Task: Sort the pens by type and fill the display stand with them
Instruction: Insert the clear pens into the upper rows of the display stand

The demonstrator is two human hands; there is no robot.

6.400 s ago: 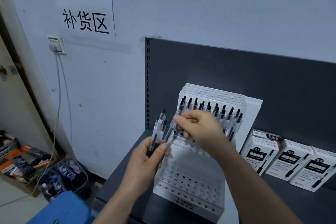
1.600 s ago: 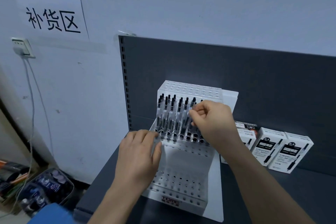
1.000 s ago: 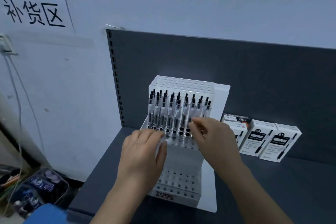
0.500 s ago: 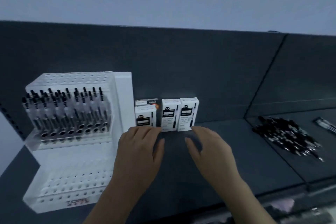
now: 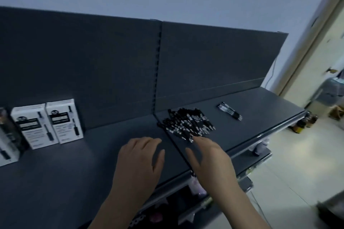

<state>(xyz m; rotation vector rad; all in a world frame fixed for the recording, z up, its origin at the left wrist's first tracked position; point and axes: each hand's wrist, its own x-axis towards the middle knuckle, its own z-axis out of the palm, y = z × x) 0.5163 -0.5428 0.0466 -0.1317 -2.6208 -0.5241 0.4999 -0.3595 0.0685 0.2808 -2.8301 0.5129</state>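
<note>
Fetching next batch: pen pile on shelf, just beyond right hand; fingers straight, empty; left hand flat, empty. Take one type only, align tips, avoid scattering pile; display stand out of view.

A stationery shop's stocking corner. Dark grey retail shelving with a slotted upright carries boxed pens standing upright. A heap of loose black pens lies on the same shelf.
</note>
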